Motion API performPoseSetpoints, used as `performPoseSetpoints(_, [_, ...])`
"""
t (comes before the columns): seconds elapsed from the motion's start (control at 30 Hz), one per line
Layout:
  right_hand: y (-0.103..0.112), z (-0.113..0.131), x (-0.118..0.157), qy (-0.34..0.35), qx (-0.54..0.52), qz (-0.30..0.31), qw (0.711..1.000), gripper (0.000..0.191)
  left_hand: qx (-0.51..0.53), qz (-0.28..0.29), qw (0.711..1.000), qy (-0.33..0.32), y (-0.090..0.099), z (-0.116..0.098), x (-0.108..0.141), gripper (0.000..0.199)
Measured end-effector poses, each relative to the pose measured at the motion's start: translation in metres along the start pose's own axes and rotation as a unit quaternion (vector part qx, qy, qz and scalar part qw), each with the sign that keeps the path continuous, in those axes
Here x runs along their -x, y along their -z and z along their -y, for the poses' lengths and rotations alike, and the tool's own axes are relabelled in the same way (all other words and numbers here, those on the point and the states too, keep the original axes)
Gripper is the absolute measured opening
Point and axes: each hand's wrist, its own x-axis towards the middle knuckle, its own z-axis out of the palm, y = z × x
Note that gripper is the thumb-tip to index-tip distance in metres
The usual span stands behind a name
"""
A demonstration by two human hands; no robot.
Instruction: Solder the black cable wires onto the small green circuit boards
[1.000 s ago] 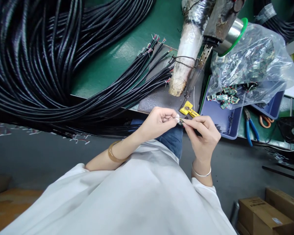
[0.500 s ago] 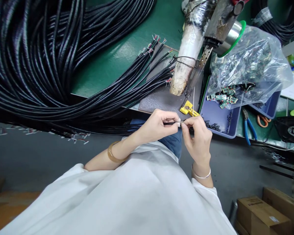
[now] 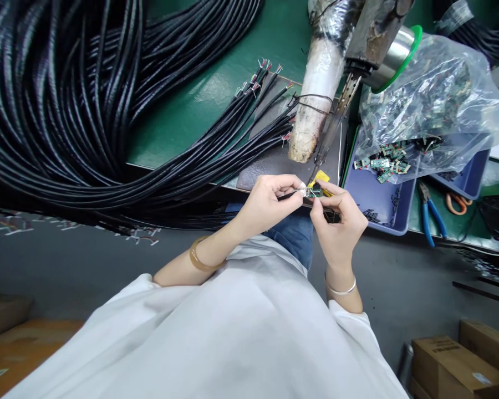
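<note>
In the head view my left hand (image 3: 274, 197) is closed, pinching the end of a black cable (image 3: 289, 195) between thumb and forefinger. My right hand (image 3: 339, 216) faces it, its thumb and fingertips gripping a small green circuit board (image 3: 315, 192). Board and cable end meet between the fingertips; the exact contact is too small to make out. Just above them, the tip of a mounted soldering iron (image 3: 332, 127) points down at the hands. A yellow plastic piece (image 3: 321, 177) lies behind the board, partly covered by the right fingers.
Thick bundles of black cables (image 3: 183, 172) cover the left side. A wrapped pipe (image 3: 310, 116) hangs beside the iron, near a solder spool (image 3: 395, 61). To the right are a blue tray (image 3: 357, 191), a bag of circuit boards (image 3: 432, 88), blue-handled pliers (image 3: 428, 213) and orange-handled scissors (image 3: 456, 204).
Both hands have moved slightly up, toward the iron's tip. The green board now shows between the fingertips, and the right fingers are more spread. The view has shifted a little.
</note>
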Motion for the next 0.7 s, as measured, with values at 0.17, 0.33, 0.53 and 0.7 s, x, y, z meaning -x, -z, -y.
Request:
performPoseSetpoints(0.17, [0.0,0.001,-0.008,0.013,0.003,0.011,1.0,0.012,0.026,-0.018,0.999,0.005,0.001,0.003,-0.006,0.012])
performPoseSetpoints(0.33, [-0.001,0.003,-0.014,0.019,-0.001,0.009,1.0,0.014,0.013,-0.035,0.999,-0.026,0.001,0.0,-0.008,0.011])
performPoseSetpoints(0.53, [0.001,0.007,-0.018,0.034,0.011,0.005,0.999,0.012,-0.035,-0.043,0.997,-0.055,0.002,-0.008,-0.007,0.012])
performPoseSetpoints(0.7, [0.002,0.012,-0.016,0.055,0.025,-0.001,0.998,0.014,-0.031,-0.038,0.998,-0.034,0.003,-0.011,-0.008,0.011])
